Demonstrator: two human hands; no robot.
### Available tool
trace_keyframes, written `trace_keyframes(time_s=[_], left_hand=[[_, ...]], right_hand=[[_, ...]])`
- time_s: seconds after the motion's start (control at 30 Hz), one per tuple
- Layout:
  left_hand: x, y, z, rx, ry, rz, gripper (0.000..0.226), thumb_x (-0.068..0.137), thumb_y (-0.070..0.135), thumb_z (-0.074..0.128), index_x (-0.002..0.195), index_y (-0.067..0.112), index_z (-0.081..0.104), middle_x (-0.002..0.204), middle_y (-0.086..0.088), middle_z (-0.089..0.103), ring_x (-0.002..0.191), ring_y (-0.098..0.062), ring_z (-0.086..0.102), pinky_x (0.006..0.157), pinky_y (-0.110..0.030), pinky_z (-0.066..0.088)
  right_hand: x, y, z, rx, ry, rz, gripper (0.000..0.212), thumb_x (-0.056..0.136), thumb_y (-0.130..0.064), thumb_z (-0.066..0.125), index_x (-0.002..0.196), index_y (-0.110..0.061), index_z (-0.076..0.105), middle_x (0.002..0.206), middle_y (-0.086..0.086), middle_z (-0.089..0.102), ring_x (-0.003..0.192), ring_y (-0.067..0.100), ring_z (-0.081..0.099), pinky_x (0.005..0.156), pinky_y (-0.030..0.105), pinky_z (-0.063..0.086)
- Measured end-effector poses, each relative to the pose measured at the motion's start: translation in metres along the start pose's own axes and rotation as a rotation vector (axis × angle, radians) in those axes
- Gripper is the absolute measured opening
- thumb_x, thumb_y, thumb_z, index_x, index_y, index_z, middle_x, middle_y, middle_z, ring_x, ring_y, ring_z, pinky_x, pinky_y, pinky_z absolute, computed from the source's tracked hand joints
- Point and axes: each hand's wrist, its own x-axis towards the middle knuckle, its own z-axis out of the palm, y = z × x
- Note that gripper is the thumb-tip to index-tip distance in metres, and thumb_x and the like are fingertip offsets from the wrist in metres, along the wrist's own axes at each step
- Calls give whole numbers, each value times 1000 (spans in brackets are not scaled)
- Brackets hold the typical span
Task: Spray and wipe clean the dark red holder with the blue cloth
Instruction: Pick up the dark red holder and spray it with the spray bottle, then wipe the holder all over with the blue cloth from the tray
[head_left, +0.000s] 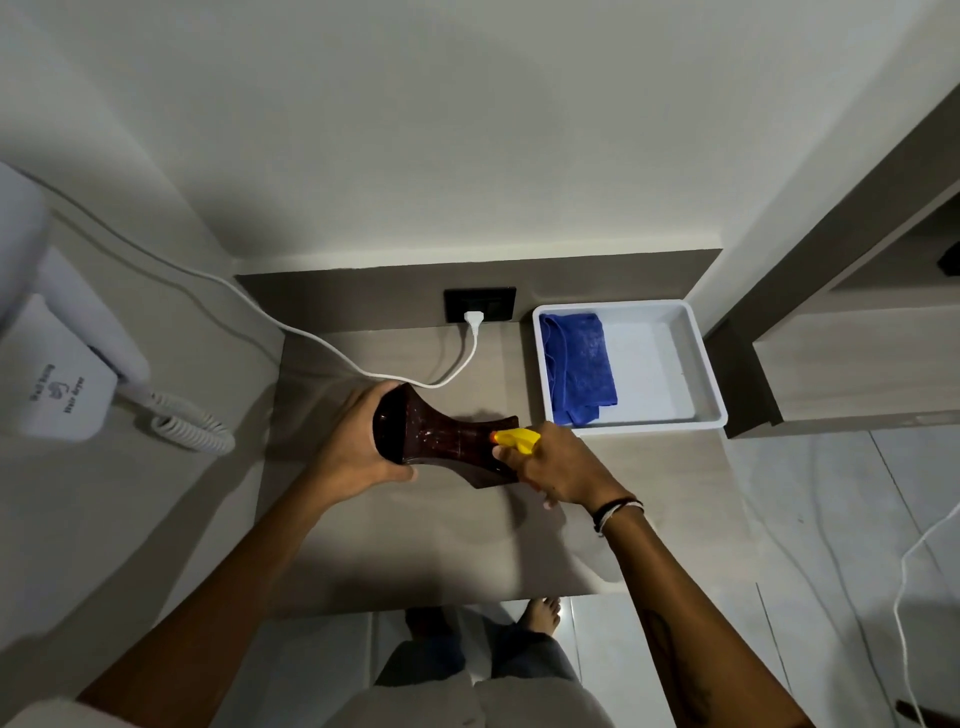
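Observation:
The dark red holder (441, 434) is held on its side above the beige counter (415, 535), flared at both ends with a narrow waist. My left hand (358, 441) grips its wide left end. My right hand (558, 470) holds a spray bottle with a yellow nozzle (517, 439), and the nozzle points at the holder's right part from very close. The bottle's body is hidden under my hand. The blue cloth (579, 366) lies folded in the left half of a white tray (696, 358) at the back right.
A white plug (474, 318) sits in a black wall socket (480, 304), its cable running left across the counter. A wall-mounted white hair dryer (57, 364) with a coiled cord (192, 423) hangs at the left. My bare feet stand on the tiled floor below the counter edge.

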Motion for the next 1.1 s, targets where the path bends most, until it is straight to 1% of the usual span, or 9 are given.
trace_keyframes(time_s=[0.13, 0.27, 0.37, 0.5, 0.6, 0.67, 0.73, 0.93, 1.1], left_hand=[[-1, 7, 2, 40, 19, 27, 114, 46, 20, 97, 150, 29, 52, 144, 1, 50, 134, -20, 50, 112, -39, 46], [1, 21, 5, 58, 52, 33, 110, 45, 29, 90, 148, 32, 53, 140, 3, 48, 133, -22, 50, 111, -42, 49], [2, 37, 9, 111, 69, 50, 104, 45, 40, 85, 144, 42, 52, 135, 10, 44, 133, -22, 47, 108, -40, 47], [6, 58, 18, 327, 112, 82, 106, 45, 53, 80, 145, 36, 52, 134, 5, 43, 129, -26, 45, 102, -42, 48], [9, 70, 27, 463, 117, 90, 111, 46, 48, 91, 149, 25, 54, 137, -4, 45, 129, -30, 44, 104, -46, 50], [11, 78, 32, 507, 124, 85, 111, 47, 47, 93, 148, 23, 55, 136, -6, 46, 129, -31, 43, 106, -45, 47], [12, 84, 35, 536, 132, 70, 110, 47, 47, 92, 148, 21, 56, 136, -7, 48, 129, -31, 44, 105, -45, 47], [12, 103, 47, 598, 115, 31, 112, 49, 48, 95, 149, 18, 53, 138, -11, 48, 130, -33, 48, 105, -47, 50], [11, 109, 57, 608, 113, 47, 115, 52, 47, 97, 153, 15, 51, 143, -14, 48, 134, -36, 49, 108, -48, 50]], right_hand=[[-6, 14, -18, 33, 55, 14, 32, 100, -39, 70, 117, -13, 78, 68, 0, 66, 69, 40, 76, 62, 53, 68], [-11, 24, -52, 109, 197, -17, 22, 102, -23, 66, 104, -2, 72, 84, 20, 74, 77, 42, 72, 73, 64, 64], [-12, 31, -95, 87, 437, -125, 33, 106, -39, 66, 112, -8, 74, 90, 16, 77, 82, 36, 72, 80, 56, 62], [4, 42, -144, 148, 624, -207, 46, 104, -47, 68, 142, -22, 67, 107, -8, 74, 99, 15, 73, 83, 21, 56], [35, 55, -157, 281, 725, -187, 44, 104, -42, 70, 138, -14, 70, 111, 4, 76, 94, 13, 71, 92, 36, 61], [55, 65, -161, 347, 758, -178, 49, 104, -40, 70, 144, -12, 66, 116, 2, 75, 97, 5, 70, 94, 23, 60], [70, 73, -160, 400, 778, -165, 51, 104, -36, 71, 149, -13, 63, 119, 0, 73, 102, 11, 71, 95, 15, 59], [85, 95, -157, 402, 784, -184, 55, 109, -29, 64, 159, -11, 52, 142, 3, 68, 127, 21, 66, 112, 38, 53], [74, 104, -159, 315, 734, -188, 69, 100, -35, 76, 161, -17, 48, 144, 8, 71, 127, 22, 68, 106, 39, 58]])
